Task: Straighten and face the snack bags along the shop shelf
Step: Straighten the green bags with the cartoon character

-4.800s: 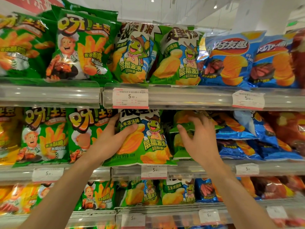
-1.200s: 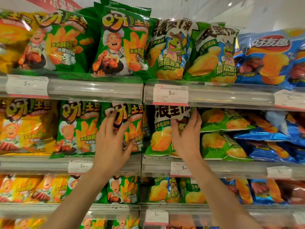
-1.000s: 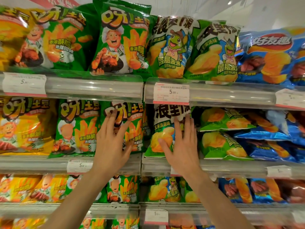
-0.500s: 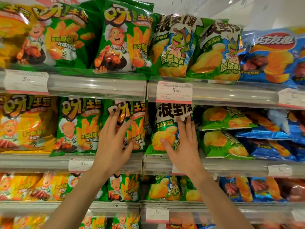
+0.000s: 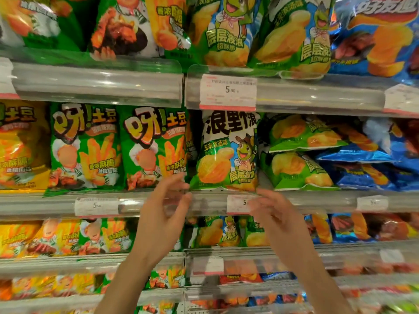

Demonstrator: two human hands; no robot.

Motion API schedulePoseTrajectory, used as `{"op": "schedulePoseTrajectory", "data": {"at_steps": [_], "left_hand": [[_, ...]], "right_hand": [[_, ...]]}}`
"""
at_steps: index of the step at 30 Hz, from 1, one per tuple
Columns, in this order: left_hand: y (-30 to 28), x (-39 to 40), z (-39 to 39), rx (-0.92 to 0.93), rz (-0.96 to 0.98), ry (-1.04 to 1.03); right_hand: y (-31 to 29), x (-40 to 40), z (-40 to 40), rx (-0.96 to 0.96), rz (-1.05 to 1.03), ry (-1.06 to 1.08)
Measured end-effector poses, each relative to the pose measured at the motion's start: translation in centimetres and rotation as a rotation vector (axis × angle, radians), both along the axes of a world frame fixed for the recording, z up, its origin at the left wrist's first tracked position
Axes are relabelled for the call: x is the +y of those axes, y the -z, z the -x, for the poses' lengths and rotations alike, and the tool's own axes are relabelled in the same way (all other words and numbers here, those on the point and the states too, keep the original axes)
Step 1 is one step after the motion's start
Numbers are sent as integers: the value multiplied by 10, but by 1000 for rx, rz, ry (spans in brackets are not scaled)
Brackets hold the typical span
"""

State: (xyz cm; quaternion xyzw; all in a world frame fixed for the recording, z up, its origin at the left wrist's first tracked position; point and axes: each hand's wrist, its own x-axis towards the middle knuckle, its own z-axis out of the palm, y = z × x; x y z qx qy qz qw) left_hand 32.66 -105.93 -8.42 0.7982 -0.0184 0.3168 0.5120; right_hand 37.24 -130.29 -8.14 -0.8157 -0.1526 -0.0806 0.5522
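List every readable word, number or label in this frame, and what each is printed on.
"5.90": price tag on the upper shelf rail.
"呀!土豆": green fries bag, middle shelf.
"浪里个浪", "玉米浓汤味": frog-mascot chip bag.
"层层波浪": top-shelf frog bag.
Other tags, small print: too blurred.

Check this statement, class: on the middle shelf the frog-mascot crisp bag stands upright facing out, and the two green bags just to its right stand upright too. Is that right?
Not quite. The frog-mascot crisp bag does stand upright facing out, but the two green bags to its right lie flat, stacked one on the other, not upright. The head view shows this.
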Motion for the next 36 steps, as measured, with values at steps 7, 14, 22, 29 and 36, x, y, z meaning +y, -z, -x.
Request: {"op": "schedulePoseTrajectory", "data": {"at_steps": [7,14,22,29,36], "left_hand": [[24,-62,-10,123,189,10],[14,-124,-37,65,205,-103],[-15,-180,-74,5,151,-133],[-58,-195,-114,-43,-184,-178],[-84,-186,-156,146,-506,-62]], "right_hand": [[11,-61,-13,8,-100,87],[-2,-134,-56,22,-96,103],[-23,-180,-85,-104,-37,47],[-54,-176,-106,-275,53,94],[-66,-159,-127,-303,240,192]]}}
